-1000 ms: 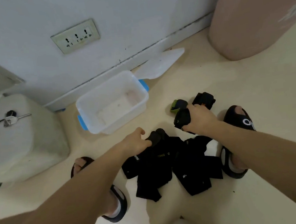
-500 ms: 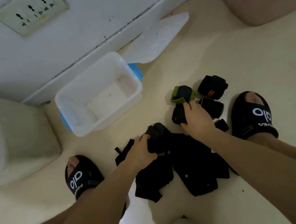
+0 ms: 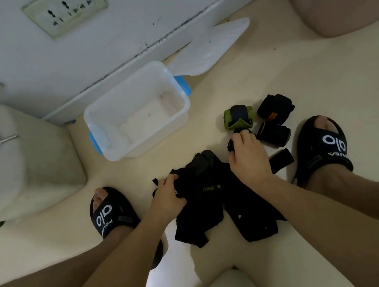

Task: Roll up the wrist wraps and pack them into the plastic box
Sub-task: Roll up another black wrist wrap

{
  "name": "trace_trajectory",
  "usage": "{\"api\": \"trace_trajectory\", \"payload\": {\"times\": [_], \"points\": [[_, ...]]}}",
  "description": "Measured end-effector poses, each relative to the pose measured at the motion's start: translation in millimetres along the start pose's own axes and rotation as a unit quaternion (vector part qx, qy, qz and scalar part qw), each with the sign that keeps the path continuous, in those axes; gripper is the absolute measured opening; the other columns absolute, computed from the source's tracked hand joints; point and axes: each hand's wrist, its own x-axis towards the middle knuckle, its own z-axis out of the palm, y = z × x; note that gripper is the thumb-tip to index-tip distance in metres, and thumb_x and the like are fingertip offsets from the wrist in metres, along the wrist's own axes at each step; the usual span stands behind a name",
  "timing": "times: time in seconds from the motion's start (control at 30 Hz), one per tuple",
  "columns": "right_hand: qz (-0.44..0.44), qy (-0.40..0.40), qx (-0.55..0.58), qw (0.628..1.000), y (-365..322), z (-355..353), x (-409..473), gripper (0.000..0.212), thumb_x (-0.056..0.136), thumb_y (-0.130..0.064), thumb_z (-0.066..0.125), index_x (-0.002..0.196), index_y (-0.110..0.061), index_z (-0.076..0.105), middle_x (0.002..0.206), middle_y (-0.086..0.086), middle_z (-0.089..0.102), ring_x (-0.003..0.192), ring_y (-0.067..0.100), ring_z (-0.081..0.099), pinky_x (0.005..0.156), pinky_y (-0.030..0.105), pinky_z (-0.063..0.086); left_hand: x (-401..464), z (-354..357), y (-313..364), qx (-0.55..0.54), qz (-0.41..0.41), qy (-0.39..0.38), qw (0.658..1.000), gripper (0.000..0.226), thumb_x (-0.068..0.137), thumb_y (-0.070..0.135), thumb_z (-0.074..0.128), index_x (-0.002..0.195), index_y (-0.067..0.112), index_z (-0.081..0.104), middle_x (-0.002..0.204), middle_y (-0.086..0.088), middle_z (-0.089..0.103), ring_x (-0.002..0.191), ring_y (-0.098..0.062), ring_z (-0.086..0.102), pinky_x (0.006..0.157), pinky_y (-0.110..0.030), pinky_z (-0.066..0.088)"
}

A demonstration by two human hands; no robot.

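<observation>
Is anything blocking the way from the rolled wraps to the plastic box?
Nothing visible. The plastic box stands open and empty, its lid lying behind it by the wall. Only bare floor separates it from the rolled wraps.

right hand (image 3: pixel 249 158) perhaps hiding a roll

Single head-worn wide-angle view, looking steeply down at the floor (image 3: pixel 317 78), close over both forearms

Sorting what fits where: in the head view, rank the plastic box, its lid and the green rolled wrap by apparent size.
1. plastic box
2. lid, though it lies farther off, so the gap is unsure
3. green rolled wrap, clearly smallest
</observation>
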Motion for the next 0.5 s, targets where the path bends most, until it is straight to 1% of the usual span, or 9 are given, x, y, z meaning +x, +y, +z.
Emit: {"api": "trace_trajectory", "payload": {"times": [0.03,0.07,0.13,0.17,0.23,0.27,0.33,0.4,0.5], "points": [[0.008,-0.017,0.031,0.999,-11,1,-5,0.022,0.093,-0.011,0.063,0.113,-0.003,0.058,0.109,0.015,0.057,0.098,0.033,0.057,0.079,0.041,0.047,-4,-1,-7,-0.005,-0.008,0.003,1.0,0.073,0.086,0.007,0.073,0.149,0.017,0.039,0.143,-0.01,0.04,0.12,-0.023,0.052,0.102,-0.03,0.046],[0.033,-0.052,0.068,0.996,-22,4,-11,0.018,0.096,-0.013,0.059,0.112,-0.004,0.057,0.11,0.014,0.058,0.098,0.03,0.057,0.077,0.039,0.046,-9,-1,-13,-0.011,-0.015,0.005,1.0,0.073,0.085,0.007,0.074,0.148,0.017,0.04,0.142,-0.011,0.041,0.12,-0.024,0.053,0.1,-0.029,0.046],[0.108,-0.145,0.136,0.974,-40,13,-21,0.02,0.099,-0.017,0.058,0.115,-0.005,0.054,0.115,0.013,0.061,0.096,0.026,0.058,0.075,0.036,0.048,-17,1,-25,-0.023,-0.024,0.004,0.999,0.072,0.083,0.007,0.076,0.145,0.018,0.042,0.136,-0.01,0.042,0.111,-0.021,0.052,0.094,-0.026,0.044],[0.144,-0.183,0.164,0.959,-46,20,-27,0.027,0.098,-0.019,0.06,0.12,-0.005,0.052,0.12,0.014,0.06,0.099,0.027,0.059,0.076,0.036,0.05,-21,4,-31,-0.03,-0.026,0.001,0.999,0.072,0.082,0.007,0.077,0.144,0.019,0.042,0.131,-0.007,0.042,0.109,-0.019,0.051,0.093,-0.024,0.042],[0.187,-0.231,0.18,0.937,-56,34,-41,0.051,0.096,-0.026,0.065,0.136,-0.004,0.043,0.133,0.018,0.05,0.114,0.033,0.057,0.087,0.041,0.054,-27,9,-42,-0.049,-0.032,-0.01,0.998,0.078,0.08,0.008,0.081,0.146,0.02,0.04,0.127,-0.003,0.04,0.113,-0.019,0.05,0.094,-0.023,0.041],[0.198,-0.239,0.174,0.934,-59,39,-48,0.06,0.094,-0.029,0.068,0.141,-0.005,0.038,0.137,0.019,0.045,0.119,0.035,0.054,0.092,0.043,0.055,-29,12,-47,-0.059,-0.035,-0.016,0.998,0.083,0.08,0.009,0.082,0.149,0.02,0.037,0.13,-0.004,0.041,0.116,-0.019,0.05,0.097,-0.024,0.042],[0.203,-0.229,0.16,0.939,-60,48,-59,0.068,0.091,-0.031,0.072,0.143,-0.006,0.035,0.14,0.018,0.045,0.123,0.036,0.052,0.096,0.046,0.055,-31,16,-54,-0.07,-0.038,-0.027,0.996,0.091,0.079,0.01,0.083,0.154,0.021,0.032,0.139,-0.007,0.042,0.124,-0.021,0.05,0.102,-0.028,0.044],[0.209,-0.216,0.18,0.937,-58,52,-62,0.063,0.09,-0.029,0.075,0.137,-0.006,0.04,0.131,0.015,0.054,0.116,0.032,0.058,0.092,0.044,0.057,-30,18,-53,-0.081,-0.035,-0.041,0.995,0.096,0.08,0.01,0.082,0.158,0.023,0.027,0.144,-0.007,0.041,0.131,-0.024,0.049,0.101,-0.028,0.044],[0.238,-0.209,0.252,0.915,-53,47,-56,0.045,0.094,-0.019,0.072,0.129,-0.005,0.048,0.115,0.009,0.063,0.098,0.023,0.061,0.078,0.035,0.054,-28,18,-45,-0.094,-0.022,-0.075,0.993,0.101,0.081,0.01,0.082,0.161,0.025,0.021,0.151,-0.009,0.035,0.132,-0.024,0.045,0.097,-0.024,0.041]]}}
